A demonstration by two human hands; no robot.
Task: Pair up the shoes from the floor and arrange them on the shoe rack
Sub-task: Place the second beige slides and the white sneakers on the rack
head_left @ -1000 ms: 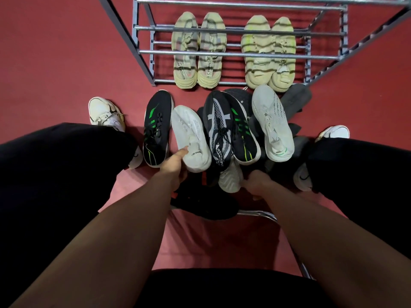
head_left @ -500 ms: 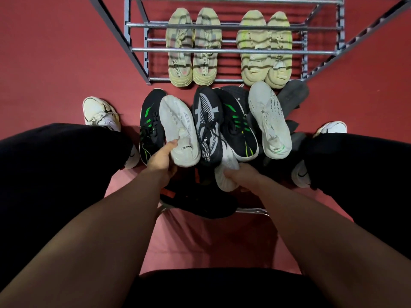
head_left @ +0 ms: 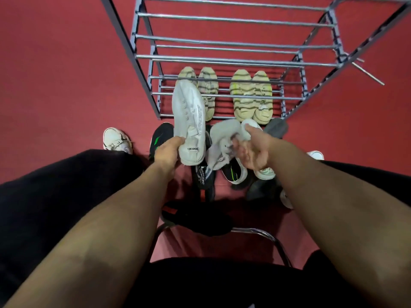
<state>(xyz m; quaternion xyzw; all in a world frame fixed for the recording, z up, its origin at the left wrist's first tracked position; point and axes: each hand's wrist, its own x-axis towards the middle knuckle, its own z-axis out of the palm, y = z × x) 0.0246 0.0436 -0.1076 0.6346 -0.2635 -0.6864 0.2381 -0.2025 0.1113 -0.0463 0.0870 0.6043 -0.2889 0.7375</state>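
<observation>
The grey metal-tube shoe rack (head_left: 235, 61) fills the top of my view, standing on the red floor (head_left: 55, 74), and two pairs of pale yellow-green striped knit shoes (head_left: 251, 96) already sit side by side on its lowest tier. Below it, between my black-trousered knees (head_left: 66, 185), lies the loose heap: a black trainer with green stripes (head_left: 161, 135), a black-and-white patterned trainer (head_left: 203, 174), a black shoe with a green flash and white sole (head_left: 233, 174) and a dark grey shoe (head_left: 275, 127) near the rack's foot.

My left hand (head_left: 168, 152) grips the heel of a white canvas lace-up shoe (head_left: 189, 121), fingers curled round its edge, and holds it raised, toe pointing at the rack. My right hand (head_left: 253, 150) holds a second white shoe (head_left: 224, 138), which is blurred; the fingers look curled round it, but I cannot tell exactly where they catch it.

I judge the step in hand to be the pairing of these two white shoes, with two pairs done and several still on the floor. The next move calls for turning the right shoe to match the left, bringing both heels level, then reaching them forward to a free stretch of bars, clear of the front rail.
</observation>
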